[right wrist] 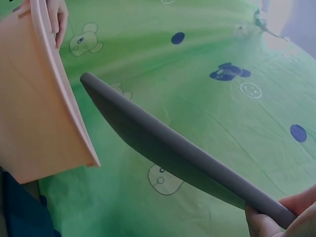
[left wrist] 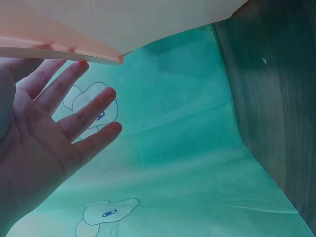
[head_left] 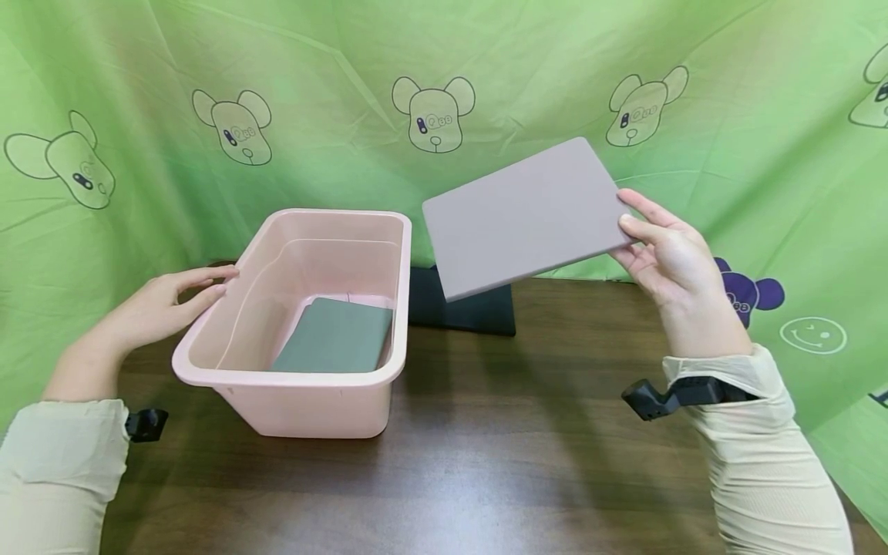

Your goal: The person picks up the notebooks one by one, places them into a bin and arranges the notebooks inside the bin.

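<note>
My right hand (head_left: 669, 258) pinches a grey notebook (head_left: 527, 220) by its right end, thumb on the upper face and fingers beneath. The notebook is held in the air, tilted, to the right of a pink plastic bin (head_left: 298, 379). In the right wrist view its long smooth edge (right wrist: 163, 136) faces the camera. Inside the bin, a green notebook (head_left: 336, 335) lies on the bottom. My left hand (head_left: 159, 304) touches the bin's left rim with its fingertips; the left wrist view shows its fingers spread and loosely extended under the rim (left wrist: 74, 55).
A dark flat item (head_left: 479, 312) lies on the brown wooden table (head_left: 486, 462) behind the bin, partly hidden by it and overlapped by the grey notebook. Green cloth (head_left: 333, 154) with bear drawings hangs behind and at both sides.
</note>
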`<state>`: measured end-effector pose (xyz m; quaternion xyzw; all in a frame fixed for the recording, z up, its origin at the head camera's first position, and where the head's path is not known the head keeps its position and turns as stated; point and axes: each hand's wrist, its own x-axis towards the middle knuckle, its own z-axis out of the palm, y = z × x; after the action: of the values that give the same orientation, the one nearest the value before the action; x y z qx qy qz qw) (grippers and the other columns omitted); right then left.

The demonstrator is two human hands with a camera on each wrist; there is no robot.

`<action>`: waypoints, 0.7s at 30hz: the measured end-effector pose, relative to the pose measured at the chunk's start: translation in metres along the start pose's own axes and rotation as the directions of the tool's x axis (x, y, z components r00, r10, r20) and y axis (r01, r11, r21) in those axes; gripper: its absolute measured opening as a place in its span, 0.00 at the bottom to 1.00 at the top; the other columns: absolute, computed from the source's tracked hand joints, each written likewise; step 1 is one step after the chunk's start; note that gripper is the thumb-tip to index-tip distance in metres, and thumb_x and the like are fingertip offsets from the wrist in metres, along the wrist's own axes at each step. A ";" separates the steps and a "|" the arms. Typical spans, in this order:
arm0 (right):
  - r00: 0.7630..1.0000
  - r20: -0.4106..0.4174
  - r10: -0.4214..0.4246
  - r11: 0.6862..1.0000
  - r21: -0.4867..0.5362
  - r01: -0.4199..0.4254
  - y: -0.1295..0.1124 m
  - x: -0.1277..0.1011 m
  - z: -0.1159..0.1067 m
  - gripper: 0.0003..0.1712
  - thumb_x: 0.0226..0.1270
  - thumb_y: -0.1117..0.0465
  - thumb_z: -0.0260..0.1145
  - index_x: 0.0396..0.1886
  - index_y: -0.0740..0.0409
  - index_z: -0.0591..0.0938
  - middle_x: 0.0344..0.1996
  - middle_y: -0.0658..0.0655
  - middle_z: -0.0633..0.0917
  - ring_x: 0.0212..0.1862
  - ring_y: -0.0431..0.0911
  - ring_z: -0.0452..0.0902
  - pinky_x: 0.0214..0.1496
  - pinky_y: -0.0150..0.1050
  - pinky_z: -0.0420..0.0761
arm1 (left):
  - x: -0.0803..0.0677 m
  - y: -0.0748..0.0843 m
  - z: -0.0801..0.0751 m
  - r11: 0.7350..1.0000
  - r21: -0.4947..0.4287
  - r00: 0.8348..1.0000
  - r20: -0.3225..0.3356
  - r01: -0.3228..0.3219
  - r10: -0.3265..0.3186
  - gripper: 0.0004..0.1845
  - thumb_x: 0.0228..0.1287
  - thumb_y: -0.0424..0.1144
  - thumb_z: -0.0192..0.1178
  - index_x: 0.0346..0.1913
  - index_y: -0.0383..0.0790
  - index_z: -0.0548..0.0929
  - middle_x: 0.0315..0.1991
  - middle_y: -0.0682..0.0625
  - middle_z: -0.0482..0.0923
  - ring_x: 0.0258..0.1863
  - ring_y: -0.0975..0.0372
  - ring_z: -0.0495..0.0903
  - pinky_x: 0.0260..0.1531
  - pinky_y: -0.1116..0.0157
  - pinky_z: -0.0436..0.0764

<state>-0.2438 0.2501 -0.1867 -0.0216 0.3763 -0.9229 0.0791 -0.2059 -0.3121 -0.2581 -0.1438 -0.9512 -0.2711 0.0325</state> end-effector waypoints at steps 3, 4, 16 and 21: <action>1.000 -0.003 -0.003 1.000 -0.010 0.003 0.001 0.000 0.003 0.20 0.62 0.80 0.52 0.47 0.63 0.81 0.40 0.63 0.84 0.40 0.53 0.83 0.43 0.43 0.84 | 0.000 0.001 0.000 1.000 0.001 1.000 0.002 0.002 -0.002 0.23 0.71 0.47 0.47 0.66 0.45 0.69 0.64 0.36 0.69 0.60 0.39 0.67 0.51 0.42 0.68; 1.000 -0.005 -0.007 1.000 -0.020 0.007 0.001 0.001 0.004 0.20 0.62 0.80 0.52 0.48 0.63 0.81 0.40 0.62 0.84 0.40 0.52 0.83 0.43 0.43 0.84 | 0.000 0.001 0.000 1.000 0.000 1.000 0.003 0.003 -0.003 0.23 0.71 0.47 0.47 0.66 0.45 0.69 0.64 0.36 0.68 0.60 0.39 0.67 0.51 0.42 0.68; 1.000 0.017 -0.024 0.998 -0.060 0.025 0.007 0.005 0.015 0.20 0.61 0.81 0.53 0.49 0.63 0.81 0.39 0.62 0.84 0.39 0.52 0.83 0.42 0.42 0.84 | 0.000 0.000 0.000 1.000 -0.004 1.000 -0.001 -0.004 0.004 0.23 0.71 0.46 0.47 0.66 0.45 0.69 0.64 0.36 0.69 0.60 0.40 0.68 0.51 0.43 0.68; 1.000 0.020 -0.023 0.997 -0.073 0.024 0.011 0.007 0.021 0.21 0.60 0.81 0.54 0.49 0.63 0.81 0.39 0.62 0.85 0.38 0.51 0.83 0.42 0.41 0.84 | 0.000 -0.001 0.000 1.000 0.001 1.000 -0.002 -0.002 0.002 0.23 0.71 0.47 0.47 0.66 0.47 0.69 0.64 0.37 0.69 0.59 0.41 0.68 0.51 0.45 0.68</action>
<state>-0.2472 0.2265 -0.1793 -0.0377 0.4088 -0.9091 0.0711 -0.2059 -0.3131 -0.2590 -0.1445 -0.9512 -0.2706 0.0336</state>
